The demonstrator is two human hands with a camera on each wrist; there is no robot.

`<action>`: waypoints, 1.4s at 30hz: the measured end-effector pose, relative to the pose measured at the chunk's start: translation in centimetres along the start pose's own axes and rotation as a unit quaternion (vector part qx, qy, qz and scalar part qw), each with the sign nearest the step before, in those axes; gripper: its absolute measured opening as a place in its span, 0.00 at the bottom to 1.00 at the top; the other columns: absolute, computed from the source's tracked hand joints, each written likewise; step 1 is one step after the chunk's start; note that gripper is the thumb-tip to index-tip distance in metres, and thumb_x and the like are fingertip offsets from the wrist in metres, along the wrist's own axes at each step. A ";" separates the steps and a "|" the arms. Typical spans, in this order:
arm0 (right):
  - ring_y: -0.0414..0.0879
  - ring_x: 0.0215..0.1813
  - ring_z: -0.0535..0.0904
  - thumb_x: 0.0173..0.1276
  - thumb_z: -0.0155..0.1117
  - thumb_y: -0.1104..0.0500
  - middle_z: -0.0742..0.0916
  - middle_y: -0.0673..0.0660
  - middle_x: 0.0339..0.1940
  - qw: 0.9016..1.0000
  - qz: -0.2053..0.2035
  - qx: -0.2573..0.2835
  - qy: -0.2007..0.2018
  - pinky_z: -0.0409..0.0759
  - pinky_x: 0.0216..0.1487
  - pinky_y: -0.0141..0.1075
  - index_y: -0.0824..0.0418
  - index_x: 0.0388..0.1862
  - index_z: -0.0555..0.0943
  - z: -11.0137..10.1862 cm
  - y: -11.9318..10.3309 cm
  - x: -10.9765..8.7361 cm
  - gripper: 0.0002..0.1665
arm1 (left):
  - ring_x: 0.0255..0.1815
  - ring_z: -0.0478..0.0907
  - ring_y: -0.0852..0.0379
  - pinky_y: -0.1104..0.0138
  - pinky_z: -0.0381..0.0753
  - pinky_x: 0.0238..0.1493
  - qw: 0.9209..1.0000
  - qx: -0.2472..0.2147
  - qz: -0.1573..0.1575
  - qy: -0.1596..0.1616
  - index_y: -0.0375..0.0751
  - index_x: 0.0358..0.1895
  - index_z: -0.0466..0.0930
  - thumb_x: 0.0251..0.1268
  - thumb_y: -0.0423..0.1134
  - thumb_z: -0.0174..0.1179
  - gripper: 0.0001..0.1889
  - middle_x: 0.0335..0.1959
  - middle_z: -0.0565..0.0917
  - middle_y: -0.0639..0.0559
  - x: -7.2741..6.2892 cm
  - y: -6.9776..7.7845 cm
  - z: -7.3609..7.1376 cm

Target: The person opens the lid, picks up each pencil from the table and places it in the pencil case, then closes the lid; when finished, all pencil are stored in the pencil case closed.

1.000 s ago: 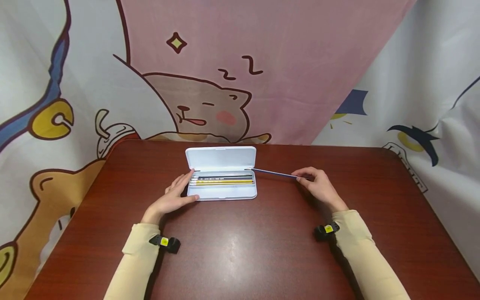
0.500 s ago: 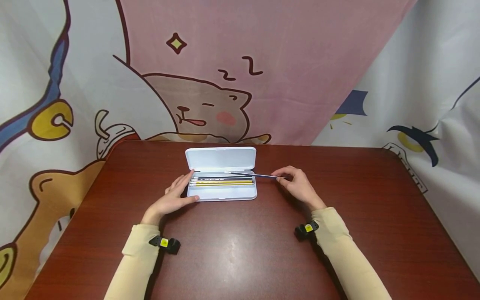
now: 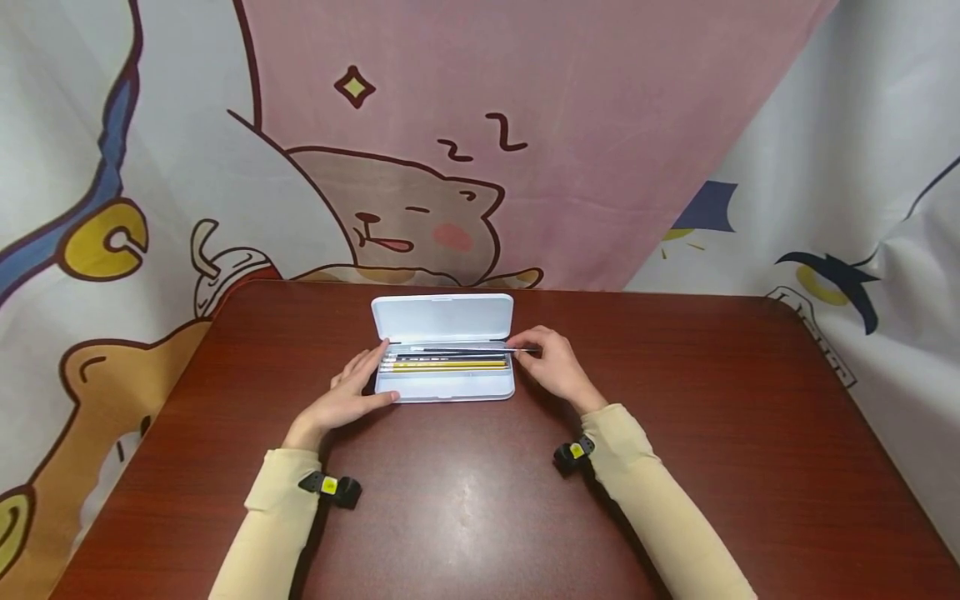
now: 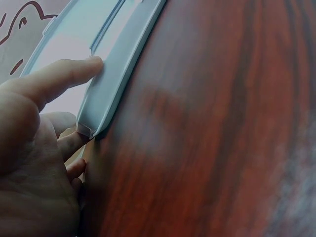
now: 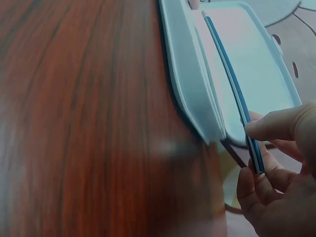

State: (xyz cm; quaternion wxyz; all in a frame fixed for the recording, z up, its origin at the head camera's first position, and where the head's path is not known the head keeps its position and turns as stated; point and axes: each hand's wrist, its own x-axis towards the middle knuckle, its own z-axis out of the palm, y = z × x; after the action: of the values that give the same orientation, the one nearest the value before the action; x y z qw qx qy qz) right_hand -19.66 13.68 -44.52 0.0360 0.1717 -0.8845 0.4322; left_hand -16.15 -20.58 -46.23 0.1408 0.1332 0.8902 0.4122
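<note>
A white pencil case point(image 3: 442, 386) lies on the table with its lid point(image 3: 442, 317) raised at the back. Several pencils lie lengthwise inside, among them yellow pencils point(image 3: 450, 365) and dark ones. My left hand point(image 3: 339, 402) holds the case's left end, its thumb point(image 4: 74, 74) on the front rim in the left wrist view and its fingers at the end wall. At the right end, my right hand point(image 3: 557, 367) pinches a dark blue pencil point(image 5: 229, 66) by one end, between thumb and fingers. That pencil slants over the back part of the case, its far end above the other pencils.
The brown wooden table point(image 3: 465, 500) extends on all sides of the case. Behind it hangs a printed curtain point(image 3: 600, 150) that meets the table's back edge. Black wrist cameras point(image 3: 573, 454) sit on both cuffs.
My right hand has moved left with the blue pencil, from well right of the case to its right end. The pencil now lies mostly over the case. My left hand has stayed put.
</note>
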 end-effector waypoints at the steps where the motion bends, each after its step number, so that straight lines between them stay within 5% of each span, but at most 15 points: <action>1: 0.51 0.44 0.79 0.62 0.63 0.72 0.84 0.58 0.39 1.000 -0.001 -0.001 -0.001 0.78 0.48 0.46 0.65 0.41 0.86 0.3 -0.2 0.1 0.10 | 0.75 0.36 0.36 0.36 0.35 0.65 1.000 0.001 0.002 0.001 0.42 0.78 0.44 0.62 0.49 0.62 0.46 0.76 0.48 0.34 0.0 0.0 0.0; 20: 0.50 0.45 0.81 0.61 0.61 0.73 0.87 0.58 0.39 1.000 -0.008 0.013 0.010 0.77 0.48 0.42 0.63 0.35 0.88 3.6 -2.4 2.0 0.12 | 0.75 0.36 0.35 0.37 0.37 0.64 1.000 0.008 0.008 0.004 0.43 0.78 0.44 0.62 0.50 0.62 0.47 0.76 0.50 0.36 0.0 0.0 0.1; 31: 0.50 0.47 0.78 0.63 0.59 0.72 0.85 0.60 0.47 0.999 -0.010 0.037 0.022 0.76 0.50 0.44 0.64 0.44 0.86 2.6 -1.2 1.1 0.13 | 0.75 0.36 0.35 0.35 0.35 0.65 1.000 -0.002 0.003 0.011 0.43 0.77 0.46 0.61 0.49 0.63 0.46 0.75 0.49 0.34 0.1 0.2 0.2; 37: 0.50 0.48 0.80 0.62 0.58 0.72 0.86 0.59 0.45 0.997 -0.011 0.035 0.062 0.75 0.52 0.44 0.65 0.43 0.86 0.7 -0.6 0.6 0.14 | 0.74 0.41 0.34 0.34 0.41 0.66 0.998 -0.047 0.021 0.042 0.38 0.74 0.55 0.58 0.40 0.66 0.42 0.76 0.47 0.34 0.1 0.1 -0.1; 42: 0.53 0.51 0.78 0.63 0.58 0.72 0.85 0.60 0.47 0.995 -0.011 0.041 0.089 0.74 0.54 0.51 0.65 0.47 0.84 -1.1 -0.8 0.3 0.15 | 0.70 0.55 0.34 0.40 0.54 0.67 0.987 -0.114 0.035 0.106 0.30 0.69 0.63 0.60 0.31 0.63 0.33 0.70 0.60 0.30 0.0 0.4 -1.0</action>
State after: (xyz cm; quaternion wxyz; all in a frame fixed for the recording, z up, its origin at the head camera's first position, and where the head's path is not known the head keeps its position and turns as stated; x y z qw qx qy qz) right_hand -19.78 13.99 -43.14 0.1125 0.1438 -0.8571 0.4816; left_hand -16.43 -21.02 -45.33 0.0456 0.1029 0.8421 0.5275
